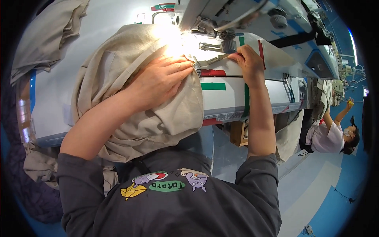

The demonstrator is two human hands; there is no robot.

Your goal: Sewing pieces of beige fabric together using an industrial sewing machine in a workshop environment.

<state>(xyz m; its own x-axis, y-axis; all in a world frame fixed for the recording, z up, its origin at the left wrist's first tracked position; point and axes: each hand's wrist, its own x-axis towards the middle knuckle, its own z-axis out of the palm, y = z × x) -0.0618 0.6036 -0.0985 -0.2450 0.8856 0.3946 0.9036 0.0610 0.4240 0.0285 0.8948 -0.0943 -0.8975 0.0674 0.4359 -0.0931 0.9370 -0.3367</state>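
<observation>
A beige cloth garment lies bunched over the sewing machine's bed and hangs down its front edge. My left hand rests flat on it, fingers stretched toward the brightly lit needle area. Glare hides the needle itself. To the right of the needle, my right hand pinches the end of a narrow beige fabric strip. That strip runs leftward from my fingertips to a small metal fitting at the garment's edge.
The sewing machine head overhangs both hands. Red and green tape marks the white bed above a ruler edge. More beige cloth lies at the far left. A masked person works at the right.
</observation>
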